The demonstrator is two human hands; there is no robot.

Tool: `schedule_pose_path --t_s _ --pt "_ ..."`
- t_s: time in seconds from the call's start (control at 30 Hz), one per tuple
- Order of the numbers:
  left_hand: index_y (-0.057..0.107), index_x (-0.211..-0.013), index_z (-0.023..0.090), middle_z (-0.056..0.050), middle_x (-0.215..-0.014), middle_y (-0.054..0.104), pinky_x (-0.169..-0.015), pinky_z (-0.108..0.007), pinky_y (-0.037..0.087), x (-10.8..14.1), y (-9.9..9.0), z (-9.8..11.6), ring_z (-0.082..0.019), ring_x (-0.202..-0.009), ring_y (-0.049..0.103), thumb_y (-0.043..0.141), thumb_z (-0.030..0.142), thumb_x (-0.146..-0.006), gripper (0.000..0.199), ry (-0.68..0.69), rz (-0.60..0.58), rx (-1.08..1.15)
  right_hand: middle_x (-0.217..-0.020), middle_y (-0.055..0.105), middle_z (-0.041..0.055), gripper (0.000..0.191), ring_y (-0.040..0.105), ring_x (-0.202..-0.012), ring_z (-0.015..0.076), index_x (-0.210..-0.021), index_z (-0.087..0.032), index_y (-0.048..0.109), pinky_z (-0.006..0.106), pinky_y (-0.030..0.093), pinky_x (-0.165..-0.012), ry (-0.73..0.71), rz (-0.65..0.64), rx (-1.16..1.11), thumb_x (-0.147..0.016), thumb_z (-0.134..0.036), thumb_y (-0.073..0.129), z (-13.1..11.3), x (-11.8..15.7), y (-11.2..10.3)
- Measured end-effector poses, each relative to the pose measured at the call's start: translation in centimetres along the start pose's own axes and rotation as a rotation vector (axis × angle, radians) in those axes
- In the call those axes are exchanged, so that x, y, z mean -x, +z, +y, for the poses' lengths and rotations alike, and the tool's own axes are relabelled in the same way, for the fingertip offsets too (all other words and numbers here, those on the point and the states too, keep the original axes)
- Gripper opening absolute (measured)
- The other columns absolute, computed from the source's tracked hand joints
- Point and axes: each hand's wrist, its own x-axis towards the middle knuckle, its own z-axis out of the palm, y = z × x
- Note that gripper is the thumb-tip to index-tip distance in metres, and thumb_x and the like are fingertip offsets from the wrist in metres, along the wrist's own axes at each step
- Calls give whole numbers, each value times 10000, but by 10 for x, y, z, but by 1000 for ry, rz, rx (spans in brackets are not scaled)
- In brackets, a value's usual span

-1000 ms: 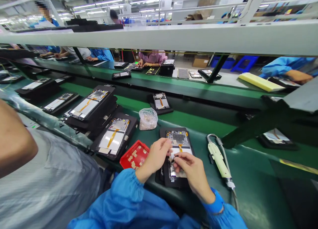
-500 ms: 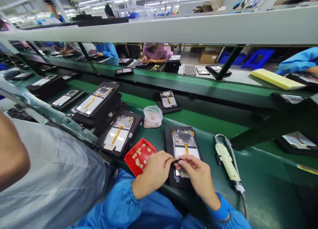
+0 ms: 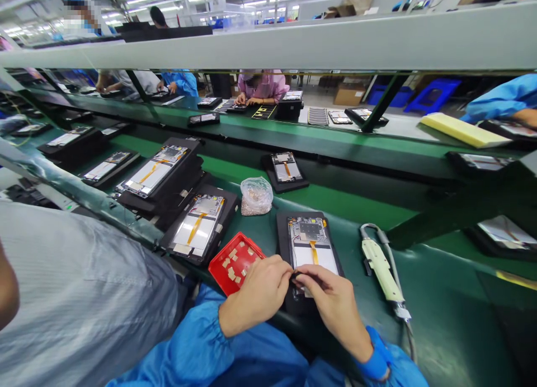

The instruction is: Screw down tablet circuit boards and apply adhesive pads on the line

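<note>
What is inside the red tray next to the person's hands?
The red plastic tray holds small tan pads spread across its floor. The person's left hand covers its nearest corner, so anything lying under that hand cannot be seen.

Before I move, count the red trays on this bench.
1: the red tray, on the green bench beside the left hand. Others may be hidden.
</note>
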Motion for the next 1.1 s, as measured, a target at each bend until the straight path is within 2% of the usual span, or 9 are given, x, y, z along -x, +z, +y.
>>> schedule_pose_path --t_s 0.27,0.43,0.6,0.67,0.8,0.87,0.93,1.03,1.1 --pt "733 -976 218 -25 -944 719 -802 -285 482 3 -2 0 -182 -895 674 493 209 -1020 244 -33 -31 62 -851 783 42 185 755 -728 203 -912 -214 778 291 633 -746 54 -25 -81 -872 -381 711 -1 -1 1" --pt "710 -932 208 -24 -912 713 -768 -282 479 2 -1 3 -182 -851 675 517 154 -974 205 -43 36 -13 -880 778 45 168 744 -792 203 -910 -213 759 291 617 -766 17 -45 6 -889 -368 698 -4 0 -2" --pt "675 -905 195 -44 -932 734 -802 -279 486 10 -17 -28 -188 -882 691 493 168 -977 198 -163 193 -186 -1024 775 61 159 754 -910 198 -977 -214 660 287 615 -806 -20 -92 107 -969 -367 618 -5 8 -34" --pt "676 -933 184 -71 -952 744 -779 -293 490 18 -26 -49 -214 -898 709 466 200 -998 220 -260 155 -352 -978 771 54 115 751 -839 182 -1002 -216 632 274 601 -752 -149 -81 306 -990 -324 597 -3 14 -48" --pt "678 -926 163 -104 -879 750 -617 -310 460 38 -36 -82 -272 -763 728 437 324 -1032 308 -439 15 -640 -901 737 85 149 689 -781 198 -1039 -176 653 317 534 -716 -643 -79 797 -1014 -154 508 -3 24 -58" --pt "667 -918 168 -94 -857 741 -590 -309 451 47 -37 -90 -270 -742 721 420 325 -1037 317 -441 104 -667 -896 726 114 222 658 -801 218 -1029 -145 666 349 512 -727 -810 -99 924 -1015 -96 450 -2 27 -53" --pt "653 -941 177 -76 -881 736 -623 -308 472 54 -35 -92 -247 -775 714 436 267 -1021 249 -370 280 -606 -851 711 113 258 622 -765 214 -1000 -135 675 353 494 -696 -871 -127 963 -1016 -77 424 1 28 -44" --pt "638 -977 187 -57 -907 717 -746 -304 513 61 -24 -81 -207 -833 692 477 198 -994 162 -162 497 -402 -876 702 101 230 601 -781 202 -1070 -132 670 338 503 -697 -860 -163 885 -1019 -81 451 11 30 -37" --pt "632 -989 188 -52 -910 697 -819 -303 522 64 -11 -66 -189 -856 671 496 162 -990 138 -13 549 -241 -966 700 106 214 613 -865 202 -1159 -139 647 330 523 -747 -791 -164 772 -1010 -85 503 19 34 -40"
